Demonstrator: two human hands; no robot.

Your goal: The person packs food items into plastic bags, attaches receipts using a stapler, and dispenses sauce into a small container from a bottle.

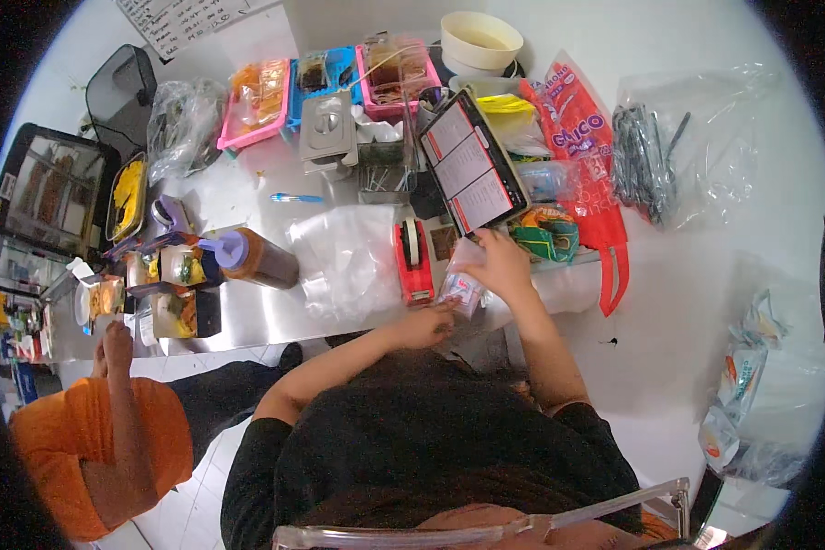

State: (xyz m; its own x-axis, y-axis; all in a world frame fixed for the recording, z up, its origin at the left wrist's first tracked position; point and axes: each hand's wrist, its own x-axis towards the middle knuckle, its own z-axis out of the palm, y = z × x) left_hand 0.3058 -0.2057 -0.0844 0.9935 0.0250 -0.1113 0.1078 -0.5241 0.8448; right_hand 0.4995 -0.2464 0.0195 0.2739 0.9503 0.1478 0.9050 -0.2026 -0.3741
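Observation:
In the head view, my right hand (pixel 505 265) grips the upper part of a small clear plastic packet (pixel 462 287) with printing on it. My left hand (pixel 423 326) is at the packet's lower end, its fingers touching or very near it; whether they pinch it I cannot tell. Just left of the packet stands a red tape dispenser (pixel 414 265) with a roll of tape. A tablet (pixel 471 165) with a lit screen leans right above my right hand. Clear plastic bags (pixel 347 261) lie flat on the steel table (pixel 247 330), left of the dispenser.
A squeeze bottle of brown sauce (pixel 265 260) lies beside open food boxes (pixel 185 313) at the left. Behind are pink baskets (pixel 254 110), a lidded steel container (pixel 328 130) and a blue pen (pixel 295 198). A red bag (pixel 584 151) hangs at the right. A co-worker in orange (pixel 103 447) is at the left.

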